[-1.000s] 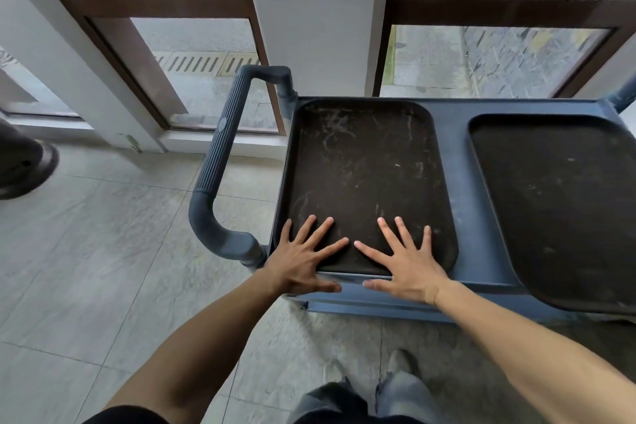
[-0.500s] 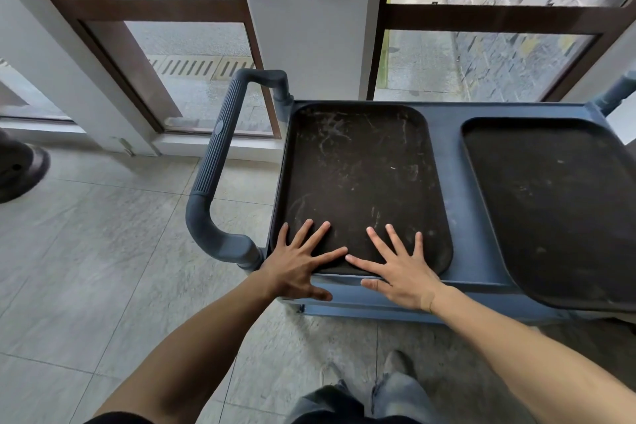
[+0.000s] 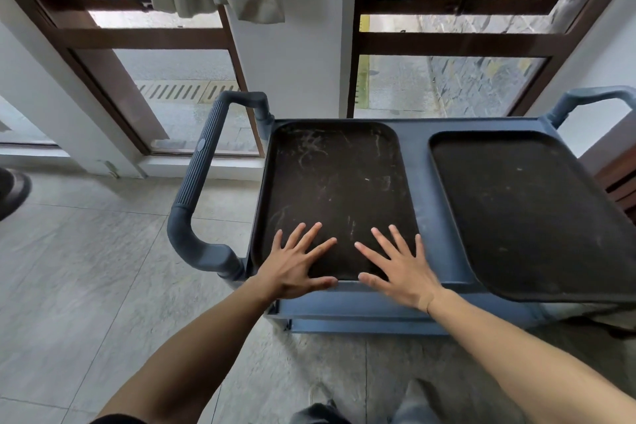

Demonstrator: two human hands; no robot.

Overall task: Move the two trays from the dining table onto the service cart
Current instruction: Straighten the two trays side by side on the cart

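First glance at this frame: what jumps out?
Two bare hands, left hand and right hand, lie flat with fingers spread on the near edge of a scuffed dark tray at the left end of the blue service cart. A second dark tray sits at the right end, its near corner overhanging the cart's front edge.

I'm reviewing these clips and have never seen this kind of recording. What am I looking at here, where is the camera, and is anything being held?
No machine: a person wears a wide-angle camera on the head, looking down at their own arms. The left hand and right hand lie flat, fingers spread, on the near edge of the left tray, gripping nothing. It sits on the blue service cart; the right tray lies beside it, its near edge overhanging the cart. The cart's handle is on the left. Both trays are empty.
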